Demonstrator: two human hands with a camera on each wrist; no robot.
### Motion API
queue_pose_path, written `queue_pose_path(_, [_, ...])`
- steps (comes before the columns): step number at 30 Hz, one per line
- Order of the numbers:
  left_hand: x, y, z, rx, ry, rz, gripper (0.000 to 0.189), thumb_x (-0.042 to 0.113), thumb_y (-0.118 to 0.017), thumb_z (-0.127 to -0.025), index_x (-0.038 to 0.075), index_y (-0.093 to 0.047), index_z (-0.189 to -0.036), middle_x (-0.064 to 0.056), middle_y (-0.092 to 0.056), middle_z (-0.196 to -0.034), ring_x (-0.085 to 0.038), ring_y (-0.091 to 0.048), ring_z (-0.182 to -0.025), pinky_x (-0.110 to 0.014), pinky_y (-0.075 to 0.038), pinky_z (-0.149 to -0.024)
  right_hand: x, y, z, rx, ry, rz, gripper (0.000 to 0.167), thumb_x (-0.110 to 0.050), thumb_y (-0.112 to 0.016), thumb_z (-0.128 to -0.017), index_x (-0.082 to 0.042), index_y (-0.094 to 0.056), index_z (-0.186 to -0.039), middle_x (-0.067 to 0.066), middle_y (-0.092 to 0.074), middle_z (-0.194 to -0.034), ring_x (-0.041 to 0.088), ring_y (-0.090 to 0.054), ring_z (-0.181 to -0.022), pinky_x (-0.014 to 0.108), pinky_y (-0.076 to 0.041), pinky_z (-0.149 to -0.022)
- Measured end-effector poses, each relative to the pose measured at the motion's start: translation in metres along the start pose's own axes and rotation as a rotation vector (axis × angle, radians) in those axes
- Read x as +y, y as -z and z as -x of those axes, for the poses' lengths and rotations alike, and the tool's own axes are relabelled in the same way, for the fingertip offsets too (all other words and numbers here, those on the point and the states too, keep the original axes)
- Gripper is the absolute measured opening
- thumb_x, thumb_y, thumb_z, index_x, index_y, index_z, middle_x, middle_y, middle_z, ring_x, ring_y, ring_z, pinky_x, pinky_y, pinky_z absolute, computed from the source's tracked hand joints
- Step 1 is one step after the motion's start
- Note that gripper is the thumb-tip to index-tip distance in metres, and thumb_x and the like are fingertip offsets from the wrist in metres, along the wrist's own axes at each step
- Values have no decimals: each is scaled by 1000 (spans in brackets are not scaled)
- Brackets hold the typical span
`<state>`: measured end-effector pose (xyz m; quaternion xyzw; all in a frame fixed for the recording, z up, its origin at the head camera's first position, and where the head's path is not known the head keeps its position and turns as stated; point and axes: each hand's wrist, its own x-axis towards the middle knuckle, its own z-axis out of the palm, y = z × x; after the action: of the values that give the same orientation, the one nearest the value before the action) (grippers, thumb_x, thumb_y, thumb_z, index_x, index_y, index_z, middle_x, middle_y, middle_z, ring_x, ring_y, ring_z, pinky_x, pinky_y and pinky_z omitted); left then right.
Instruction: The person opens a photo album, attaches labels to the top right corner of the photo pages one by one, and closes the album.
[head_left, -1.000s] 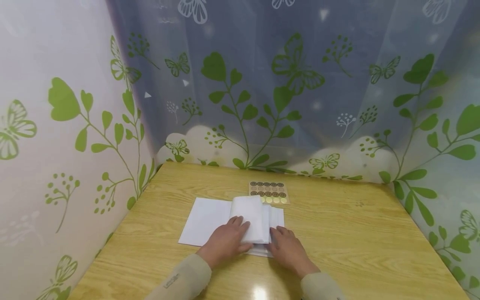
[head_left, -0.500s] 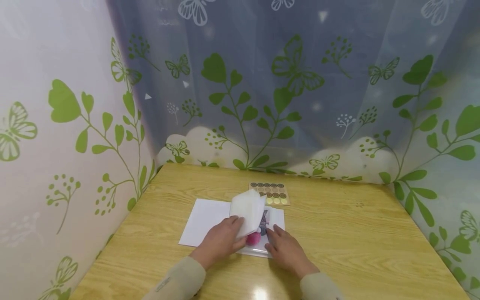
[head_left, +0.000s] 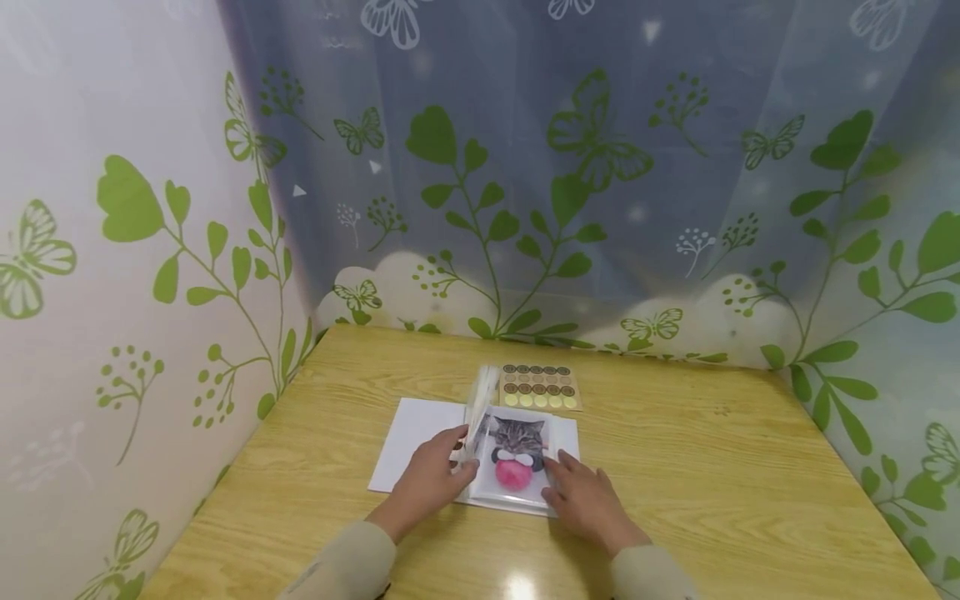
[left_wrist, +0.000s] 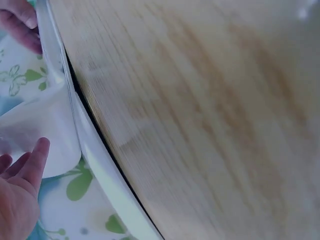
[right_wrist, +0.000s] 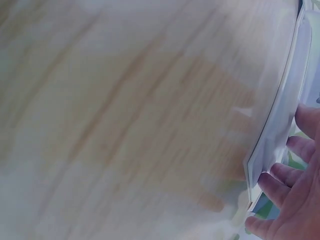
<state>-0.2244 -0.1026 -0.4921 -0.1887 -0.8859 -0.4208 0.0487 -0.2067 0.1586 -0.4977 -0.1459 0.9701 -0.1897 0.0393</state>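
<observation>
A photo album [head_left: 416, 433] lies spread on the table, with white blank paper on its left side. Several clear sleeve pages [head_left: 482, 400] stand almost upright near its middle. My left hand [head_left: 427, 473] holds these pages by their lower left part, thumb towards me; in the left wrist view a white page [left_wrist: 50, 120] curves up beside the fingers. To the right, a cat photo [head_left: 517, 446] with a pink ball shows in a sleeve. My right hand [head_left: 588, 500] rests its fingers on the album's right edge; its fingers [right_wrist: 277, 190] touch that edge in the right wrist view.
Behind the album lies a sheet of round stickers [head_left: 540, 387], in dark, tan and gold rows. The wooden table [head_left: 697, 467] reaches to patterned curtains [head_left: 517, 208] at the back and both sides.
The curled pages have swung up and to the left with my left hand, baring the cat photo. My right hand has stayed near the album's right edge.
</observation>
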Motion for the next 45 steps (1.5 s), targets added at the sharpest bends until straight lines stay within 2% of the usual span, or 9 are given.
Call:
queue_pose_path(4, [0, 6, 2, 62, 70, 114, 43, 19, -62, -95, -1, -56, -133, -15, -68, -114, -26, -68, -100, -28, -58, -75, 5, 1, 2, -4, -14, -8, 49, -28, -58, -99, -5, -51, -142, 25, -40, -151, 45, -38, -137, 71, -19, -109])
queue_pose_path(8, [-1, 14, 3, 151, 137, 211, 38, 18, -62, -95, 0, -61, -129, -12, -71, -99, -20, -69, -84, -28, -58, -66, 10, 1, 2, -5, -24, -5, 50, -28, -58, -99, -5, -51, -143, 24, -40, -151, 45, -38, -137, 71, -19, -109])
queue_pose_path(14, [-6, 23, 4, 200, 195, 424, 36, 3, -59, -93, -11, -59, -126, -26, -68, -106, -29, -71, -86, -34, -61, -69, 16, 3, 4, -21, -44, -22, 49, -26, -57, -99, -4, -51, -143, 25, -39, -151, 46, -37, -137, 72, -18, -110])
queue_pose_path(20, [-15, 28, 9, 218, 270, 537, 42, -7, -57, -88, -20, -51, -128, -32, -66, -107, -31, -69, -87, -37, -61, -69, 19, 5, 6, -31, -56, -45, 50, -26, -57, -99, -4, -50, -143, 25, -38, -152, 46, -36, -138, 71, -17, -110])
queue_pose_path(30, [-30, 37, 17, 192, 392, 524, 46, -14, -59, -85, -22, -49, -129, -23, -64, -95, -24, -65, -78, -38, -61, -69, 24, 6, 8, -16, -41, -41, 49, -24, -59, -98, -2, -52, -141, 27, -39, -150, 48, -37, -136, 68, -22, -110])
queue_pose_path(39, [-37, 37, 24, 174, 434, 494, 47, -19, -60, -81, -23, -50, -127, -21, -62, -90, -21, -63, -71, -36, -61, -66, 26, 8, 8, -10, -23, -42, 48, -23, -60, -98, -2, -53, -140, 27, -41, -149, 50, -38, -134, 68, -25, -109])
queue_pose_path(45, [-41, 35, 26, 139, 453, 377, 46, -15, -64, -81, -21, -53, -125, -17, -63, -90, -19, -64, -71, -34, -60, -65, 29, 8, 9, -6, -17, -54, 48, -21, -61, -97, -2, -53, -140, 27, -41, -149, 49, -39, -134, 66, -27, -109])
